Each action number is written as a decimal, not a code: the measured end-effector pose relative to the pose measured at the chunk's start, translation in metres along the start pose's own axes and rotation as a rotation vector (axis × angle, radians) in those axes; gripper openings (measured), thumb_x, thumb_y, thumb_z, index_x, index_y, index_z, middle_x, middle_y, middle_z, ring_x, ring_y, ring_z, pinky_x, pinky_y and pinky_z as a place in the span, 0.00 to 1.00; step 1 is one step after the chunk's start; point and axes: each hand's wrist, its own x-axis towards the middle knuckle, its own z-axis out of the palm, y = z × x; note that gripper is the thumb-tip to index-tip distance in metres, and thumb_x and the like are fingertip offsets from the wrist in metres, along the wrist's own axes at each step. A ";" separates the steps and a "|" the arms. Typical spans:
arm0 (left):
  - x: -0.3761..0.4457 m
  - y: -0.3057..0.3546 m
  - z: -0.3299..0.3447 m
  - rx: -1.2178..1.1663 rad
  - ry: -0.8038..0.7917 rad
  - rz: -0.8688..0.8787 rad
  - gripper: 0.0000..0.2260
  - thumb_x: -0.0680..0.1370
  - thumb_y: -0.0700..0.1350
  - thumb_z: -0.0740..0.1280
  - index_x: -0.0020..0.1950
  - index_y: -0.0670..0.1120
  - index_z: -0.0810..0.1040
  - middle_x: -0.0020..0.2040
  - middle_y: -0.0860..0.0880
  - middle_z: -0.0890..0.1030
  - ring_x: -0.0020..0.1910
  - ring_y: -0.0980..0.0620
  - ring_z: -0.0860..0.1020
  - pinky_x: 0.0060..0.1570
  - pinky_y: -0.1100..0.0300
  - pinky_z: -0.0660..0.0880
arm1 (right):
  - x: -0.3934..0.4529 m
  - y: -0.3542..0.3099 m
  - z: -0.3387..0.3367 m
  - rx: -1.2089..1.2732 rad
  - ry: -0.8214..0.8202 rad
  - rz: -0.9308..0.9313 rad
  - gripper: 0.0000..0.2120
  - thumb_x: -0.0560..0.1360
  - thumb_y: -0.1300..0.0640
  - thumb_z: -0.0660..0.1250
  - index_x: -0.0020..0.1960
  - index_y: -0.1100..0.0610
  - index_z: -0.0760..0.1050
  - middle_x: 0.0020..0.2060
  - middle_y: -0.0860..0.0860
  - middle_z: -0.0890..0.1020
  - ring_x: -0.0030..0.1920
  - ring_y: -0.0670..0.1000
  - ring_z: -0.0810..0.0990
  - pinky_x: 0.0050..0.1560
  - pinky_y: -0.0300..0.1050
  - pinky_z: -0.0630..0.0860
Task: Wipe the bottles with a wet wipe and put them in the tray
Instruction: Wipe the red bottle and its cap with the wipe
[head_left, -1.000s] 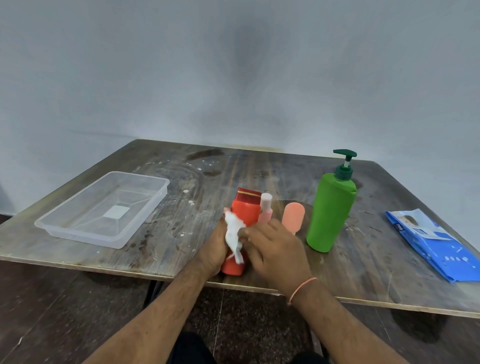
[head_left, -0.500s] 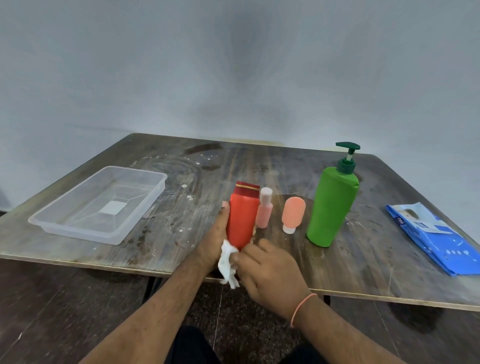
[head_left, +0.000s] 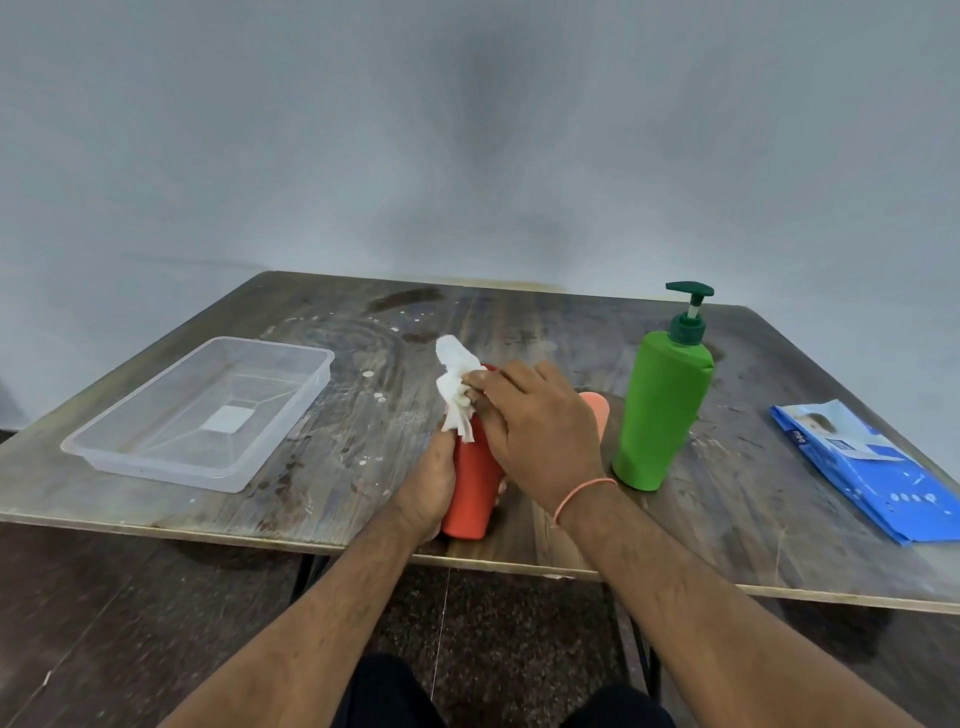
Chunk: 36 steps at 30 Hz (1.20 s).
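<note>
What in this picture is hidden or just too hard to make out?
All in the head view:
- Red bottle: its top is covered by the right hand and the white wipe.
- Small peach bottle: mostly hidden behind the right hand.
- Left hand: its fingers are behind the red bottle.
- Blue wipe pack: print too small to read.
</note>
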 end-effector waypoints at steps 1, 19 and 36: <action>-0.002 -0.001 -0.001 -0.024 0.012 0.014 0.33 0.88 0.60 0.45 0.44 0.48 0.86 0.39 0.41 0.85 0.35 0.46 0.82 0.37 0.53 0.79 | 0.000 -0.002 0.000 0.008 -0.005 0.006 0.10 0.81 0.54 0.67 0.59 0.54 0.85 0.47 0.50 0.84 0.42 0.55 0.79 0.40 0.51 0.78; 0.002 -0.001 -0.003 -0.103 0.075 -0.081 0.28 0.85 0.61 0.52 0.45 0.43 0.81 0.34 0.44 0.82 0.33 0.48 0.80 0.36 0.56 0.78 | -0.075 0.007 0.000 0.098 -0.087 -0.142 0.07 0.84 0.58 0.65 0.56 0.52 0.82 0.46 0.48 0.82 0.42 0.55 0.74 0.42 0.52 0.75; 0.003 -0.010 -0.007 0.070 0.047 0.062 0.28 0.89 0.54 0.45 0.55 0.45 0.83 0.42 0.46 0.88 0.42 0.52 0.85 0.42 0.60 0.82 | -0.079 -0.009 0.005 0.337 -0.178 0.417 0.13 0.82 0.47 0.64 0.65 0.48 0.76 0.52 0.50 0.84 0.51 0.52 0.81 0.47 0.53 0.80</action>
